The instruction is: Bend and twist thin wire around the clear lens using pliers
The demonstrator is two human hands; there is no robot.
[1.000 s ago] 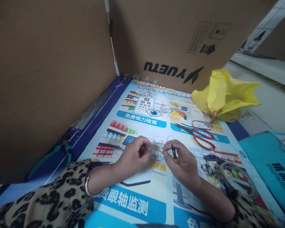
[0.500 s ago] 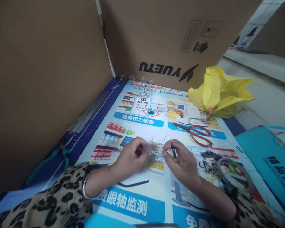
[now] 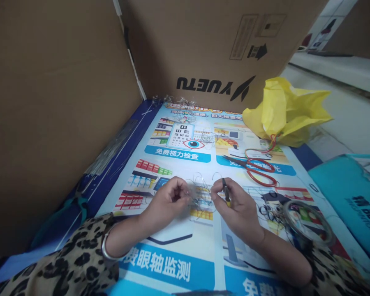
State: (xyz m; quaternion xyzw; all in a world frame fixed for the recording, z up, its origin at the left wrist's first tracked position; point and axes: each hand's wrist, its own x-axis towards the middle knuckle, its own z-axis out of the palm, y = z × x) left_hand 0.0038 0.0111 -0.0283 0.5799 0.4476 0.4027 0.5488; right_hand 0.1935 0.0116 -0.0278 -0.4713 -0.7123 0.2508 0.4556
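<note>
The left hand is pinching wire, now slightly farther from the right hand, whose curled fingers are gripping a tool; work is seemingly continuing.

— From where was the scene viewed?
— From a camera worn on the head, aimed forward and down; the left hand and right hand were framed nearby, the cardboard farther off.
</note>
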